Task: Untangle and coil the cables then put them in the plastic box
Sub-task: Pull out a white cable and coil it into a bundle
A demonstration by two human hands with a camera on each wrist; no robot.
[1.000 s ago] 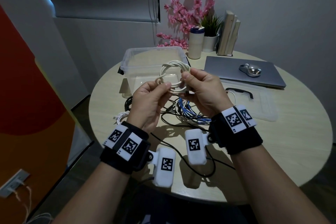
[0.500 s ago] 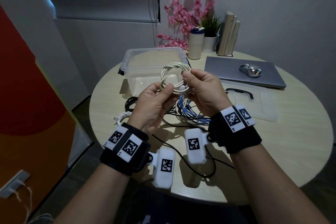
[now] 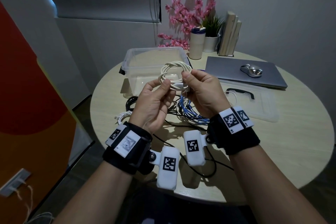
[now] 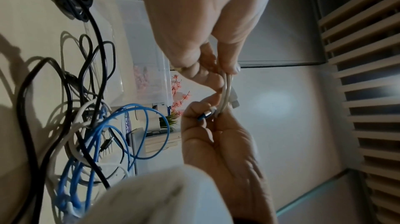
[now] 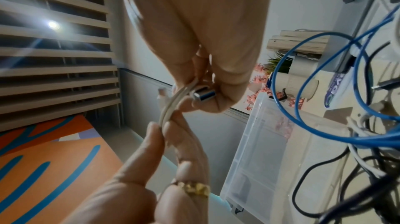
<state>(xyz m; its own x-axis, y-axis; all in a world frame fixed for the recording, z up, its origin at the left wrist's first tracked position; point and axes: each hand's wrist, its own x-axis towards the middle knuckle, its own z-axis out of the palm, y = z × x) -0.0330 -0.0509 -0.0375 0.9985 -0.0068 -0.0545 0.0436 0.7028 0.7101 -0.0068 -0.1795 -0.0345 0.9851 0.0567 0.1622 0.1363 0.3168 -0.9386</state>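
One white cable coiled, both hands on it, box waiting

One white cable coil (image 3: 175, 76) is held up in the air over the near wall of the plastic box (image 3: 134, 60), above the counter (image 3: 272, 142). Left hand (image 3: 154, 103) pinches the coil's lower left strands between thumb and fingertips. Right hand (image 3: 203, 92) curls its fingers round the right side and traps the metal USB plug (image 5: 203, 95) against the loops; the wrist views show both pinches meeting at the same bundle of strands. Likely reason for the two-handed hold: loops spring apart if released, and the loose plug end probably needs tucking or wrapping before the drop. Judgement: coiling of this cable is about done, placing is next; the box sits open just behind, toward the counter's far left edge, so only a short forward carry is needed.

Under the hands, mid-counter, lies the remaining tangle: blue cable (image 3: 189, 112), black cable (image 3: 132, 102) looping toward the near edge, and another white cable (image 3: 123, 115) at the left edge. Most of the task remains.

Box lid (image 3: 261, 103) lies flat on the right, off the box so it stays open. Laptop (image 3: 243, 76) with a mouse (image 3: 251, 71) on top sits at the far right; tumbler (image 3: 197, 43), potted plant (image 3: 211, 34), books (image 3: 230, 34) line the far edge.
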